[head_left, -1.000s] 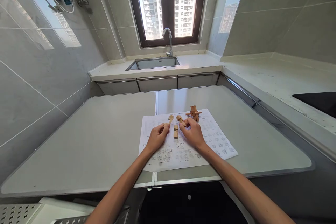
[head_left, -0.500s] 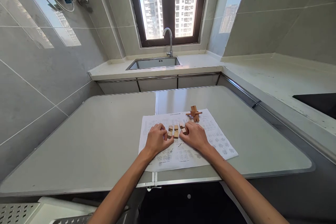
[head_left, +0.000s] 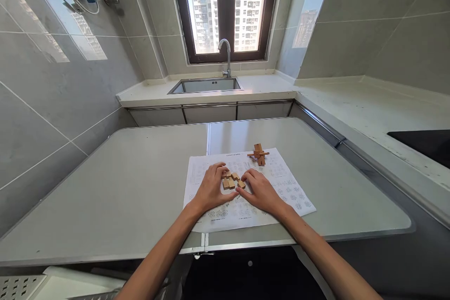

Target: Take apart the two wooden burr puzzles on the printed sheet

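Three small wooden blocks (head_left: 231,181) lie side by side on a printed paper sheet (head_left: 288,187) on the grey table (head_left: 123,187). My left hand (head_left: 211,187) rests on the sheet at their left, fingers curled against the left block. At the blocks' right edge my right hand (head_left: 258,190) presses its fingertips on the right block. Both hands squeeze the blocks together. An assembled wooden cross puzzle (head_left: 258,153) stands apart at the sheet's far edge.
Behind the table runs a white counter with a steel sink (head_left: 206,85) and a tap (head_left: 225,56) under a window. A dark cooktop (head_left: 422,143) sits in the counter on the right. Tiled walls close in on the left and right.
A second ago each hand held a separate block tilted above the sheet. The hands have since come down and inward, and the three blocks now lie pushed together between them.
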